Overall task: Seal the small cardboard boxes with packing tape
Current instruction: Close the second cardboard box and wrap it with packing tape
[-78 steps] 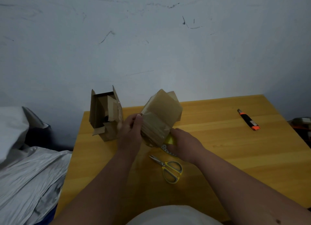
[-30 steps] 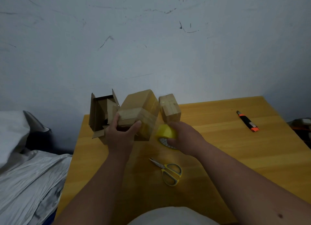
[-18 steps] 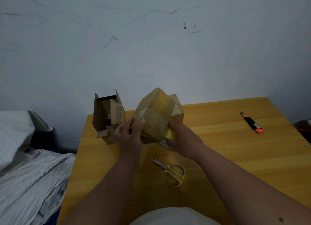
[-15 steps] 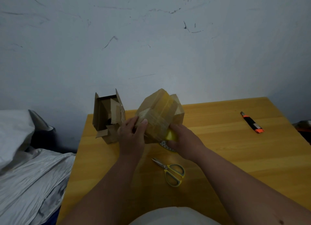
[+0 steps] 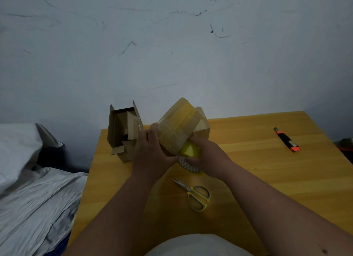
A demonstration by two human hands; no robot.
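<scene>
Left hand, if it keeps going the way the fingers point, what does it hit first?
The left hand already grips the taped box; straight beyond lies only the wall, though depth is unclear.

The person is wearing a pale top (image 5: 198,245); both forearms are showing bare, with no sleeves, watch or rings.

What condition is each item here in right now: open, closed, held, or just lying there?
Taped box: closed, held tilted above the table.
Tape roll: gripped by right hand.
Left hand: gripping the taped box.
Open box: flaps open.
Scissors: closed, lying flat.
Utility knife: lying untouched.
</scene>
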